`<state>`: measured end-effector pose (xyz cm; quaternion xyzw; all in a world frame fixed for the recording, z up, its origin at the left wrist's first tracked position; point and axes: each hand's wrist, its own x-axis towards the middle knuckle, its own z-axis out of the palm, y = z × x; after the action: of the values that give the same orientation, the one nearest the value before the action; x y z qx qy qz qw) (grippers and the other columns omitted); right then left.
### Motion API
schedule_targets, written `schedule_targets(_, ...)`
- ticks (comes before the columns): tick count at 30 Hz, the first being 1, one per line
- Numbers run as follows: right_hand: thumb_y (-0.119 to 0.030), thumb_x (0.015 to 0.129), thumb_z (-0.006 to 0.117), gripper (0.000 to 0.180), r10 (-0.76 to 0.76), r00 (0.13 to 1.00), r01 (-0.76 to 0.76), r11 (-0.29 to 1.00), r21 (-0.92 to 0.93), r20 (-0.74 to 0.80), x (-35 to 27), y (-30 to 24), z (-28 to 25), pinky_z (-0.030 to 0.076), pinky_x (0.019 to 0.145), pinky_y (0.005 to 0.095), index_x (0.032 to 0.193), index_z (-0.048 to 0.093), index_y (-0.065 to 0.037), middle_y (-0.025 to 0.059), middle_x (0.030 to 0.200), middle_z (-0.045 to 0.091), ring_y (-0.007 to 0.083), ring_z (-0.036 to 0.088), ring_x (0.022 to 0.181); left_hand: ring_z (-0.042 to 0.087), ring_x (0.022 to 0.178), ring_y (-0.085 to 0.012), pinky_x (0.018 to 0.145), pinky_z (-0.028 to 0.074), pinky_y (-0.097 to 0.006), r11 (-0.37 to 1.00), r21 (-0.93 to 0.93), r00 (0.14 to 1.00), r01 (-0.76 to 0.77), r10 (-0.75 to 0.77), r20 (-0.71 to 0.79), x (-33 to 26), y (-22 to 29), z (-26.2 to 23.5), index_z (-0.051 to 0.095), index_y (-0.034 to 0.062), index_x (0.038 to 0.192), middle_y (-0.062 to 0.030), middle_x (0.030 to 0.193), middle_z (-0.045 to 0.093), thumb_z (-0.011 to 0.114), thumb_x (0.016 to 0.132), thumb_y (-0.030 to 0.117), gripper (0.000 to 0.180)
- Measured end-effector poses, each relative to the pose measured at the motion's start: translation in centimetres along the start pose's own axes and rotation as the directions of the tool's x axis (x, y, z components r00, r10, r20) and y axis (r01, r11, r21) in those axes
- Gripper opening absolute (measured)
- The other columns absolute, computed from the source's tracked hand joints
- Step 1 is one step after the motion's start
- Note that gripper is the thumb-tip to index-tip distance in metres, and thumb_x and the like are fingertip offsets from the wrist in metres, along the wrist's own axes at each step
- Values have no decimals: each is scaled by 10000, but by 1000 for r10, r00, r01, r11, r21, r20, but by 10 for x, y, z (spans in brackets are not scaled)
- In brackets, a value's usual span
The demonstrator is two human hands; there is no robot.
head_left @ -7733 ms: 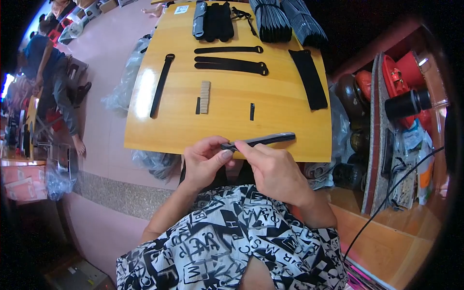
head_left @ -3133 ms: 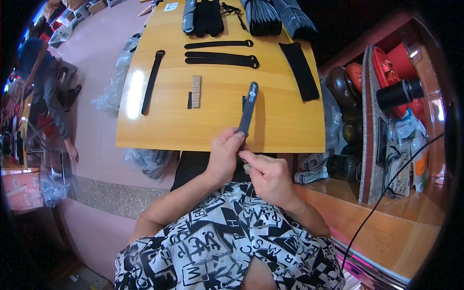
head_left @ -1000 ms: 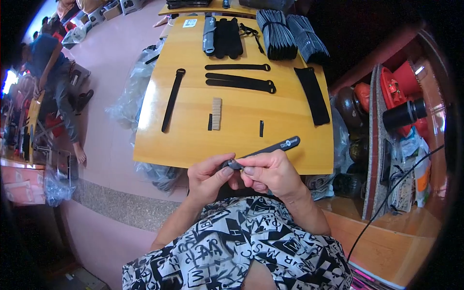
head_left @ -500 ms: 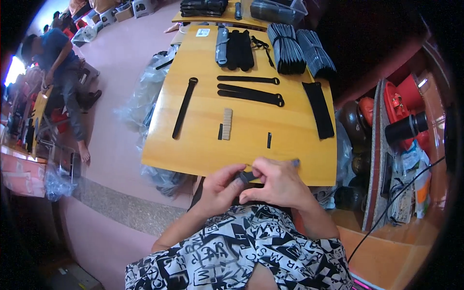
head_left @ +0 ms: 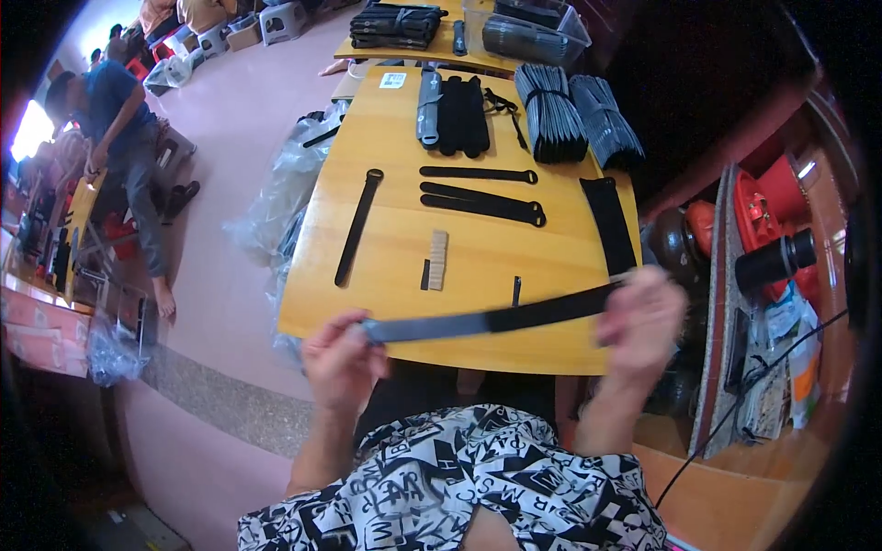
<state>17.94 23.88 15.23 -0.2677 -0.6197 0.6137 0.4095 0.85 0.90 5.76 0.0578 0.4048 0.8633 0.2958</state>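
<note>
A long hook-and-loop strap [head_left: 514, 317], grey toward the left and black toward the right, is stretched above the table's near edge. My left hand [head_left: 340, 367] pinches its grey end. My right hand [head_left: 641, 321], blurred by motion, is closed on the black end. Beyond the strap, a short row of small beige pieces [head_left: 438, 260] lies on the table beside a small black strip [head_left: 425, 275]. Another small dark strip [head_left: 516, 291] is to its right. Several black straps with looped ends lie farther off, one lengthwise at the left [head_left: 359, 227] and others crosswise in the middle [head_left: 482, 204].
On the yellow wooden table [head_left: 322, 303], a wide black strip [head_left: 608, 225] lies at the right edge. Bundled grey straps [head_left: 551, 115] sit at the back. A clear plastic bin [head_left: 574, 37] stands on the table behind. Someone in blue [head_left: 115, 106] sits at the left.
My hands were close together around the folded strap. Now they are far apart, left hand to the left and right hand to the right, with the strap drawn out between them.
</note>
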Motion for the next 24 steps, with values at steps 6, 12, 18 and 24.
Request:
schedule_targets(6, -425, 876, 567, 393, -151, 964, 232, 879, 416, -219, 43, -8, -168, 255, 400, 221, 664, 495, -102, -32, 568, 447, 89, 333, 388, 573, 660, -149, 532, 480, -243, 933, -151, 939, -326, 301, -168, 30, 69, -109, 477, -25, 1131, -145, 840, 592, 477, 911, 50, 233)
schedule_targets(12, -206, 840, 522, 165, -171, 984, 178, 963, 205, -48, 21, 12, -117, 310, 387, 194, 854, 466, -51, 52, 625, 480, 90, 409, 463, 619, 801, -201, 705, 526, -278, 937, -105, 938, -332, 316, -144, 60, 47, -98, 502, 12, 1093, -192, 980, 596, 470, 909, 24, 187)
schedule_targets(18, -140, 825, 584, 193, -64, 998, 57, 964, 259, 19, 11, 23, -130, 339, 384, 192, 941, 469, -38, 101, 790, 549, 79, 438, 459, 633, 822, -212, 701, 538, -278, 966, -49, 923, -254, 227, -310, 88, 10, -95, 476, 19, 1048, -171, 945, 601, 490, 895, 13, 154)
schedule_targets(24, -75, 775, 614, 167, 79, 994, -51, 937, 346, -70, 0, 31, -128, 399, 420, 214, 892, 506, -27, 108, 798, 592, 121, 492, 500, 637, 739, -211, 583, 545, -268, 962, 264, 892, -74, 182, -414, 89, 3, -101, 456, 24, 1017, -144, 890, 588, 509, 890, 27, 138)
